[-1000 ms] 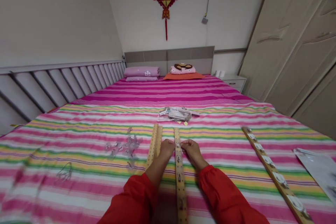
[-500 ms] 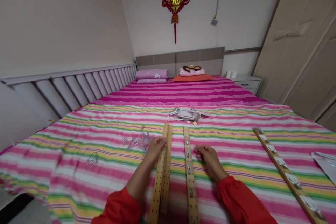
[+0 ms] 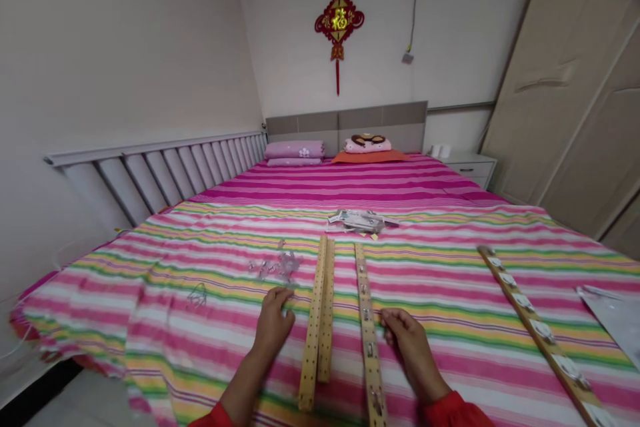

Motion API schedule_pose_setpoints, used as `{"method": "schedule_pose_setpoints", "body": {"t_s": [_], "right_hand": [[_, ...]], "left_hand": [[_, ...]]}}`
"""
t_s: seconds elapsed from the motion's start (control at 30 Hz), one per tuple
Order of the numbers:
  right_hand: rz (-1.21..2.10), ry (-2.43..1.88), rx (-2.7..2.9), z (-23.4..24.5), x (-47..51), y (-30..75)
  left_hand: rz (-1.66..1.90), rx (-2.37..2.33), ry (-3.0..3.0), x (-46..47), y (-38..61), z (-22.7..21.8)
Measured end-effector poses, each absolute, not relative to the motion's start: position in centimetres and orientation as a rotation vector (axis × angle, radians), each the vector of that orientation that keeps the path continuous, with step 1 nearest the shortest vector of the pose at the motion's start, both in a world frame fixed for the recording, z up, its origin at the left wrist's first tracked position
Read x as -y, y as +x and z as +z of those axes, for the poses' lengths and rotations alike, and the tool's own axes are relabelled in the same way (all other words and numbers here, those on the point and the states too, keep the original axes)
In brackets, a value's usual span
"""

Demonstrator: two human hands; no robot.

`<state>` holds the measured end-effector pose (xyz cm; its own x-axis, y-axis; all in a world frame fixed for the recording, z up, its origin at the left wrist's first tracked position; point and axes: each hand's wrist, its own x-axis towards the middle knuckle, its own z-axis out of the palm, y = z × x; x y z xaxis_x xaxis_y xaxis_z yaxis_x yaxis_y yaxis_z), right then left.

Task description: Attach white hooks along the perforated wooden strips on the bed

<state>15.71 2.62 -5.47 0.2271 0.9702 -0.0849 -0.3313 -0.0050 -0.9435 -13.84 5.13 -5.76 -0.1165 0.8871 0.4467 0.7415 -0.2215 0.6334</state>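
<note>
My left hand [image 3: 273, 320] hovers over the striped sheet, left of two wooden strips with rows of holes [image 3: 315, 320] lying side by side. Its thumb stands apart from the fingers, and nothing shows between them. Just beyond it lies a scatter of small clear plastic packets [image 3: 280, 265]. My right hand [image 3: 410, 343] is at the right edge of a third wooden strip [image 3: 371, 367], which carries several small shiny metal pieces [image 3: 370, 349]. Thumb and fingers are pinched together there; what they hold, if anything, is too small to make out.
Farther right lies a wooden strip with white round pieces [image 3: 543, 330], beside a clear plastic bag [image 3: 613, 317]. Clear packaging [image 3: 363, 221] lies ahead on the bed. A tangle of thin wire or thread [image 3: 197, 295] is at left. Folded bedding [image 3: 295, 150] sits by the headboard.
My left hand has left the paired wooden strips and moved left and nearer to me. My right hand has come down along the third strip. The view has tilted up slightly.
</note>
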Motion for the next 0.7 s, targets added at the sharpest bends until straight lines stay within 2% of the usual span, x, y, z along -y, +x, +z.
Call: {"method": "schedule_pose_setpoints", "body": {"t_s": [0.47, 0.7], "right_hand": [[1.172, -1.056, 0.867, -6.6, -2.3, 15.8], [1.184, -1.057, 0.868, -6.4, -2.4, 15.9]], "left_hand": [[1.084, -1.846, 2.113, -4.4, -14.5, -5.4], [1.176, -1.959, 1.909, -3.2, -14.0, -4.2]]}}
